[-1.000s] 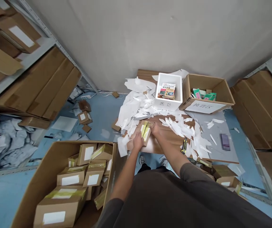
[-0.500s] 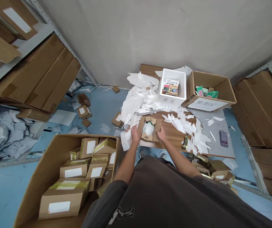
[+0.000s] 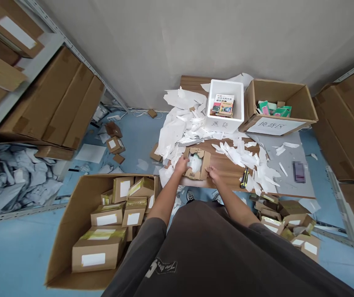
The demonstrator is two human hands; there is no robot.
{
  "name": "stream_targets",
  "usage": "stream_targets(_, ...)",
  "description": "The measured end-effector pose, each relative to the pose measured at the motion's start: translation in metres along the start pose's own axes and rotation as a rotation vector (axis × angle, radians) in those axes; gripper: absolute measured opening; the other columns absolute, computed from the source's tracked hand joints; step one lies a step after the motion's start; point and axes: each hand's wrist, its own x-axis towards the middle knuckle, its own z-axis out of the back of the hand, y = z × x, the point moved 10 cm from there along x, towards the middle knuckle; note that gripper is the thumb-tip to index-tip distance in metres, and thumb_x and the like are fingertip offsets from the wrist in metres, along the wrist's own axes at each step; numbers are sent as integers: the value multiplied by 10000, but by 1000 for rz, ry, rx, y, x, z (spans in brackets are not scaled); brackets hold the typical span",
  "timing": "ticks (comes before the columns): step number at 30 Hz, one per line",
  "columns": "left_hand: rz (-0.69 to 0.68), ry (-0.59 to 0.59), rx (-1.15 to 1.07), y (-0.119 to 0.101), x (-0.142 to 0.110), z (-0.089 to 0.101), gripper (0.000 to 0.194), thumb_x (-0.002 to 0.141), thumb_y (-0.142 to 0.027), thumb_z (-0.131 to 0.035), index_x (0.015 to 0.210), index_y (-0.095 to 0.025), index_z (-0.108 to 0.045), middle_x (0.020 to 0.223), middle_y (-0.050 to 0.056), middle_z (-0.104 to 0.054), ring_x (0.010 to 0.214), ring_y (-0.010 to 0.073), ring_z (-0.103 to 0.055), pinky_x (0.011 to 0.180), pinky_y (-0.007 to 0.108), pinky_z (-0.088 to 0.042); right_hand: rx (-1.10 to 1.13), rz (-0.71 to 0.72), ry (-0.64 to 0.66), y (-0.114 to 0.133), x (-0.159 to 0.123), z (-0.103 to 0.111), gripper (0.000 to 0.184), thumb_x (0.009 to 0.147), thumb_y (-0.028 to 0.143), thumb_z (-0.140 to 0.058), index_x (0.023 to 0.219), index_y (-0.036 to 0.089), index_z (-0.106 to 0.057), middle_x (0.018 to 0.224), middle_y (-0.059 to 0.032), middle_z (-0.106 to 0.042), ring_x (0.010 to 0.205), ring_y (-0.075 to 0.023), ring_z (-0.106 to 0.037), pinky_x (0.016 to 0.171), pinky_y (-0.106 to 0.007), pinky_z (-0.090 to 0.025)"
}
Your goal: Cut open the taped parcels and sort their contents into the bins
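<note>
A small opened cardboard box [image 3: 206, 160] lies near the front edge of the wooden table [image 3: 226, 178]. Inside it shows a white, partly see-through wrapped item [image 3: 194, 163], its kind unclear. My left hand [image 3: 182, 165] grips the box's left side, with fingertips at the edge of the opening. On the other side, my right hand [image 3: 213, 173] is closed on the lower right edge. A yellow-and-black utility knife [image 3: 244, 178] lies to the right of my right hand, apart from it. Torn white paper [image 3: 177, 128] is spread behind and beside the box.
At the back of the table stand a white foam box [image 3: 224, 126] with books and a cardboard carton [image 3: 280, 126] with green packets. A large carton [image 3: 71, 214] of small parcels stands at my left. More opened boxes [image 3: 288, 216] lie below right. Shelves flank both sides.
My left hand has moved from the box's outer left edge to the rim of its opening. My right hand stays at the right edge. The camera view has shifted slightly.
</note>
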Motion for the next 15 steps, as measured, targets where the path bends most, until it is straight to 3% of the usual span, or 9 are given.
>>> stream_targets(3, -49, 74, -92, 10, -9, -7, 915, 682, -523, -1014, 1476, -210, -683, 1600, 164, -523, 1472, 363, -554, 1227, 399, -460, -4, 19, -32, -3, 1, 0, 439, 752, 472, -880, 897, 247, -531, 681, 44, -655, 570, -149, -602, 530, -224, -465)
stream_targets(5, -94, 138, -141, 15, -22, -17, 1199, 564, -565, -1058, 1603, -212, -575, 1752, 187, -360, 1606, 410, -406, 1288, 429, -401, -18, 43, -35, -4, 2, -2, 455, 749, 496, -874, 903, 253, -522, 683, 49, -646, 584, -160, -610, 543, -234, -474)
stream_targets(7, -102, 158, -146, 18, -37, -28, 1311, 512, -545, -1081, 1654, -240, -513, 1836, 176, -196, 1678, 427, -262, 1331, 472, -340, -77, 84, -63, -1, 2, 0, 436, 765, 501, -852, 926, 250, -534, 721, 33, -662, 650, -186, -648, 596, -256, -512)
stream_targets(10, -63, 88, -150, 17, -54, -39, 1118, 602, -500, -1066, 1586, -250, -599, 1866, 153, -83, 1705, 426, -174, 1362, 526, -273, -362, 240, -234, 21, -4, 14, 341, 824, 408, -785, 1049, 227, -603, 898, -39, -725, 882, -250, -713, 777, -318, -579)
stream_targets(12, -46, 38, -172, 12, -61, -44, 860, 682, -482, -1040, 1444, -235, -726, 1871, 134, -67, 1709, 421, -165, 1365, 528, -271, -649, 450, -279, 49, -11, 4, 310, 871, 294, -715, 1163, 209, -654, 1092, -105, -750, 1092, -287, -700, 949, -372, -574)
stream_targets(13, -43, 23, -187, 9, -64, -46, 738, 708, -468, -1030, 1360, -231, -777, 1873, 119, -62, 1709, 414, -170, 1363, 521, -281, -801, 557, -225, 61, -13, -12, 314, 888, 235, -678, 1201, 202, -679, 1181, -131, -746, 1179, -298, -676, 1025, -392, -552)
stream_targets(15, -47, -1, -218, 3, -67, -48, 538, 742, -424, -1018, 1210, -229, -840, 1876, 83, -57, 1710, 393, -185, 1357, 510, -308, -1088, 691, 8, 67, -13, -57, 349, 899, 132, -616, 1227, 187, -723, 1297, -155, -734, 1280, -300, -637, 1121, -405, -506)
